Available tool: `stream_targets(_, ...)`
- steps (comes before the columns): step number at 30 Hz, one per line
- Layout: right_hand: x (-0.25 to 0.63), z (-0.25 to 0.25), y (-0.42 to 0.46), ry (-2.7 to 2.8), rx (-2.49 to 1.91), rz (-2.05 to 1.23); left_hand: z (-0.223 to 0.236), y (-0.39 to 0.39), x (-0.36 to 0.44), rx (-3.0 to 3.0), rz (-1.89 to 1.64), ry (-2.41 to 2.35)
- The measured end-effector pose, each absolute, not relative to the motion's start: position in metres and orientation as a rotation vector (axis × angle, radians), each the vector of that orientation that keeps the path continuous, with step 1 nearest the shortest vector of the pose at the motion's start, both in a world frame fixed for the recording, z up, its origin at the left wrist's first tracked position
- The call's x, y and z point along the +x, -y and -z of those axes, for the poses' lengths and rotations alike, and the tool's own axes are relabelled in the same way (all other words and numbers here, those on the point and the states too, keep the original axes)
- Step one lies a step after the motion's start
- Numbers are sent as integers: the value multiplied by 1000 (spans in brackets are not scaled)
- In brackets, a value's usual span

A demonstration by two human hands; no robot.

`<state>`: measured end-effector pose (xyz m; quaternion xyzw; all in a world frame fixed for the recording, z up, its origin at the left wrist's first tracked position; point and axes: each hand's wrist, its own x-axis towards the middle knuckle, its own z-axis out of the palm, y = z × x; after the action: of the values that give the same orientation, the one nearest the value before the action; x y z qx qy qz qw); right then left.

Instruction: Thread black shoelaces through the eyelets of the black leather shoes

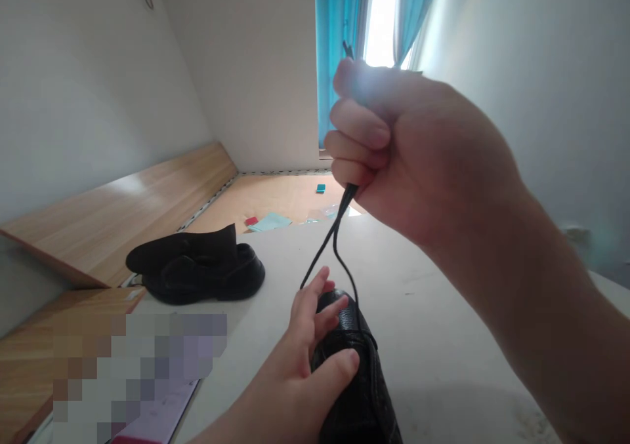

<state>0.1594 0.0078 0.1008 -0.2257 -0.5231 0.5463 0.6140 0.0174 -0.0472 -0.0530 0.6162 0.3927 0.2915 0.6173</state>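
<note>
A black leather shoe lies on the white table close to me, toe pointing away. My left hand rests on its left side, thumb and fingers wrapped round the upper. My right hand is raised high above the shoe in a fist, closed on both strands of the black shoelace. The lace runs taut from the fist down to the shoe. Its tips stick out above the fist.
A second black shoe lies on its side at the table's left. A pixelated sheet covers the near left corner. Wooden boards line the left wall. Coloured scraps lie on the floor beyond, under blue curtains.
</note>
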Motion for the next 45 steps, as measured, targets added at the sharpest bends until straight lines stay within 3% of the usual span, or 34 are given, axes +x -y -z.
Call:
stream_targets(13,160,-102,4,1137,-527,-1317,50,38,23,1293,-621,-731)
stream_targets(21,171,-91,-17,976,-572,-1305,50,44,16,1370,-455,-904)
stream_targets(31,155,-70,-21,957,-520,-1418,31,47,16,1630,-332,-586)
stream_targets(45,284,14,-77,881,-946,-1200,13,18,-4,812,-1163,-514)
